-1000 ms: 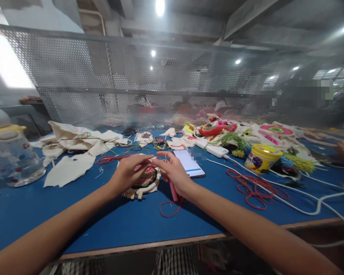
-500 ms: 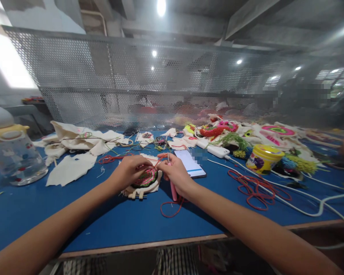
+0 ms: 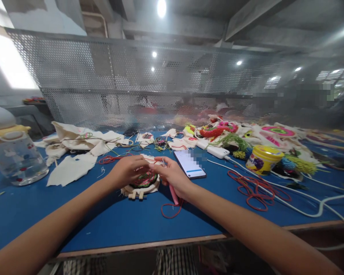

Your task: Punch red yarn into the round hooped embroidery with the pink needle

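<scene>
Nearest, beyond the bench's [image 3: 111, 225] edge and only partly in view, a black-and-white checked cloth [image 3: 176, 259] shows at 6 o'clock. Taking the embroidery hoop [image 3: 144, 190] as the dial's centre, it lies on the bench between the forearms, its worked pink, green and black loops half covered by the left hand [image 3: 128, 170]. That hand is loosely curled over the hoop's far side — whether it grips anything I cannot tell. The right hand [image 3: 173, 175], at 2 o'clock, is closed round a pink-handled needle tool [image 3: 174, 195]; its thin metal tip shows between the fingers, the upper handle is hidden. Red yarn [image 3: 169, 217] loops beneath it at 4 o'clock.

Just past the right hand lies a smartphone [image 3: 190, 164], its screen partly pixelated and unreadable. At 3 o'clock stands a yellow-lidded tub [image 3: 264, 160] with a grape picture; its lettering is too small to read. A water bottle [image 3: 17, 160] at 9 o'clock is cut off by the frame. Cream fabric pieces [image 3: 71, 170] lie at 10 o'clock. Farthest, a perforated metal screen [image 3: 132, 72] blurs whatever is behind it.
</scene>
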Action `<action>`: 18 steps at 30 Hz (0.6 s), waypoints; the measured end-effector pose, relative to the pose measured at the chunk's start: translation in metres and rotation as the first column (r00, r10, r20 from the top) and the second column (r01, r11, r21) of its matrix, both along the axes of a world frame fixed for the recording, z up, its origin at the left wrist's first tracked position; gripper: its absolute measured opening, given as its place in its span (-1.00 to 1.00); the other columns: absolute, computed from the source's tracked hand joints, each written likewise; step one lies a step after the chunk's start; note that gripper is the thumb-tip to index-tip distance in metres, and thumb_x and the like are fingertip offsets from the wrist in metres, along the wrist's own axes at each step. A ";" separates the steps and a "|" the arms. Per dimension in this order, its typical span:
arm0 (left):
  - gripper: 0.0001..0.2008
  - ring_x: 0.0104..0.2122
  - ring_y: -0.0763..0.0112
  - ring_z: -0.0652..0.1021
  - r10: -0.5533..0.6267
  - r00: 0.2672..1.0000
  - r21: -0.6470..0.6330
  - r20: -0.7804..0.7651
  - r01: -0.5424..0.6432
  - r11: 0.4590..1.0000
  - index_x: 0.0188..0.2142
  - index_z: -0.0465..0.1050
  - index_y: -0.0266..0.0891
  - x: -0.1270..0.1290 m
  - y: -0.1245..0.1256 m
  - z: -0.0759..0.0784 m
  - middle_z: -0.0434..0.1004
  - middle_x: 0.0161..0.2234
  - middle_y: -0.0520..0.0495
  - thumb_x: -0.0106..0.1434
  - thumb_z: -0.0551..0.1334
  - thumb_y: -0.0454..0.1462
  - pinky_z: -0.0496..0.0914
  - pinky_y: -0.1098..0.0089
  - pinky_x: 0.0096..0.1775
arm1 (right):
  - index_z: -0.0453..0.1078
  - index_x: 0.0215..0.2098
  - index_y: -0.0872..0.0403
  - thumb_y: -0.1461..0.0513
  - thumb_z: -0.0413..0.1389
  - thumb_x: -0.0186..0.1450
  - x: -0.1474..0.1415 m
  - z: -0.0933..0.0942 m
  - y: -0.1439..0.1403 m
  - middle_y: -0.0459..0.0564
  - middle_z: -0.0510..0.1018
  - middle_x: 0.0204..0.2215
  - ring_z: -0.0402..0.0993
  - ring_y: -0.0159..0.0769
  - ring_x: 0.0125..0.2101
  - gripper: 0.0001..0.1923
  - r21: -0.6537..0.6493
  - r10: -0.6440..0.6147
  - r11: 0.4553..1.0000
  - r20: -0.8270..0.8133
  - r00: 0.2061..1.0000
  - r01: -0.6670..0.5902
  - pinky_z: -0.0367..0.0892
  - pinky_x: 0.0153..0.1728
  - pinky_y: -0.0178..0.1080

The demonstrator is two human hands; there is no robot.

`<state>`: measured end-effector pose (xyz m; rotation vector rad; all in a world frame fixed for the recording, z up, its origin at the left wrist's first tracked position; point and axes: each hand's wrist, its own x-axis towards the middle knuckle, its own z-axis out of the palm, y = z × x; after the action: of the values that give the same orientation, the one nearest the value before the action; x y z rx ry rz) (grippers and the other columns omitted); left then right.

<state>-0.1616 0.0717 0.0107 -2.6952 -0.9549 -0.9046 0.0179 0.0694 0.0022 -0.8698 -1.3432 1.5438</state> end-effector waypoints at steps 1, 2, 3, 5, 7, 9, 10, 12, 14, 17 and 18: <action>-0.74 -0.49 0.45 0.44 -0.007 1.000 0.007 -0.001 0.007 1.000 -0.33 0.50 -0.30 0.002 -0.001 -0.001 0.49 -0.46 -0.10 0.30 0.04 -0.28 0.28 0.52 -0.46 | 0.26 -0.17 0.11 0.22 0.24 -0.01 0.000 -0.001 0.000 -0.30 0.28 -0.68 0.03 -0.60 -0.75 -0.55 0.010 0.015 1.000 0.001 1.000 -0.015 0.01 -0.78 -0.47; -0.73 -0.50 0.47 0.43 -0.012 1.000 0.002 -0.001 0.012 1.000 -0.32 0.51 -0.29 0.003 -0.001 -0.003 0.48 -0.46 -0.10 0.31 0.04 -0.27 0.27 0.53 -0.46 | 0.27 -0.17 0.11 0.25 0.25 -0.02 -0.001 -0.002 0.000 -0.30 0.27 -0.68 0.05 -0.59 -0.75 -0.55 0.019 0.023 1.000 0.002 1.000 -0.023 0.02 -0.78 -0.47; -0.73 -0.50 0.48 0.43 -0.018 1.000 -0.015 -0.003 0.017 1.000 -0.30 0.52 -0.28 0.004 -0.001 -0.003 0.48 -0.46 -0.09 0.31 0.04 -0.27 0.27 0.54 -0.45 | 0.28 -0.18 0.12 0.27 0.25 -0.02 -0.001 -0.003 0.000 -0.29 0.28 -0.67 0.07 -0.58 -0.73 -0.57 0.029 0.028 0.999 0.003 1.000 -0.028 0.03 -0.77 -0.47; -0.75 -0.47 0.48 0.44 -0.039 0.999 -0.052 0.000 0.038 0.998 -0.25 0.52 -0.27 0.004 -0.002 -0.003 0.49 -0.43 -0.09 0.31 0.06 -0.28 0.28 0.54 -0.43 | 0.30 -0.21 0.12 0.30 0.23 -0.02 0.000 -0.004 0.000 -0.28 0.30 -0.65 0.12 -0.57 -0.70 -0.61 0.046 0.029 0.999 -0.002 1.000 -0.029 0.05 -0.75 -0.47; -0.77 -0.43 0.46 0.45 -0.076 0.997 -0.088 0.004 0.076 0.993 -0.23 0.52 -0.27 0.003 -0.002 -0.001 0.50 -0.40 -0.11 0.29 0.08 -0.31 0.30 0.52 -0.38 | 0.30 -0.21 0.12 0.30 0.20 -0.01 0.000 -0.004 0.001 -0.27 0.30 -0.65 0.13 -0.56 -0.69 -0.63 0.059 0.024 0.998 -0.014 1.000 -0.024 0.06 -0.74 -0.47; -0.78 -0.41 0.44 0.46 -0.105 0.994 -0.114 0.018 0.106 0.988 -0.23 0.52 -0.27 0.001 -0.002 0.003 0.49 -0.39 -0.10 0.27 0.08 -0.35 0.30 0.51 -0.36 | 0.29 -0.21 0.12 0.30 0.18 0.00 0.001 -0.003 0.001 -0.28 0.31 -0.66 0.12 -0.56 -0.70 -0.64 0.066 0.017 0.998 -0.015 1.000 -0.016 0.04 -0.74 -0.46; -0.77 -0.42 0.44 0.46 -0.106 0.994 -0.121 0.026 0.108 0.987 -0.24 0.52 -0.27 0.001 -0.002 0.004 0.48 -0.41 -0.09 0.26 0.08 -0.37 0.30 0.51 -0.37 | 0.28 -0.21 0.12 0.30 0.18 0.00 0.001 -0.003 0.001 -0.29 0.31 -0.67 0.11 -0.56 -0.71 -0.63 0.068 0.016 0.998 -0.014 1.000 -0.015 0.03 -0.75 -0.46; -0.78 -0.45 0.45 0.45 -0.081 0.996 -0.119 0.036 0.084 0.989 -0.27 0.52 -0.28 -0.001 -0.002 0.007 0.45 -0.45 -0.07 0.24 0.08 -0.39 0.28 0.52 -0.41 | 0.25 -0.22 0.12 0.32 0.18 -0.02 0.000 -0.001 0.001 -0.32 0.28 -0.70 0.07 -0.57 -0.73 -0.63 0.072 0.026 0.997 -0.021 0.999 -0.025 0.01 -0.75 -0.46; -0.78 -0.48 0.46 0.43 -0.038 0.999 -0.101 0.029 0.041 0.994 -0.31 0.51 -0.29 -0.002 -0.001 0.009 0.42 -0.48 -0.06 0.23 0.07 -0.41 0.26 0.52 -0.44 | 0.24 -0.24 0.11 0.33 0.17 -0.04 0.000 0.000 0.000 -0.34 0.25 -0.71 0.03 -0.58 -0.74 -0.63 0.078 0.033 0.997 -0.036 0.999 -0.030 0.00 -0.75 -0.46; -0.80 -0.49 0.45 0.43 0.034 0.999 -0.072 -0.002 -0.034 0.997 -0.34 0.49 -0.30 -0.005 0.000 0.010 0.41 -0.49 -0.05 0.20 0.07 -0.42 0.24 0.52 -0.46 | 0.22 -0.27 0.10 0.35 0.14 -0.05 -0.001 0.001 -0.001 -0.35 0.22 -0.72 0.01 -0.58 -0.75 -0.64 0.074 0.017 0.997 -0.061 0.998 -0.013 -0.01 -0.76 -0.46; -0.80 -0.49 0.45 0.43 0.056 0.998 -0.066 -0.015 -0.057 0.996 -0.34 0.48 -0.30 -0.006 0.001 0.010 0.41 -0.49 -0.05 0.19 0.08 -0.42 0.23 0.52 -0.47 | 0.22 -0.27 0.09 0.35 0.13 -0.06 -0.001 0.001 -0.001 -0.36 0.21 -0.73 0.01 -0.58 -0.75 -0.64 0.069 0.011 0.998 -0.070 0.998 -0.006 -0.01 -0.76 -0.46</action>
<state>-0.1680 0.0730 0.0211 -2.7102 -1.0706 -0.8578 0.0171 0.0680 0.0035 -0.7618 -1.3429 1.5121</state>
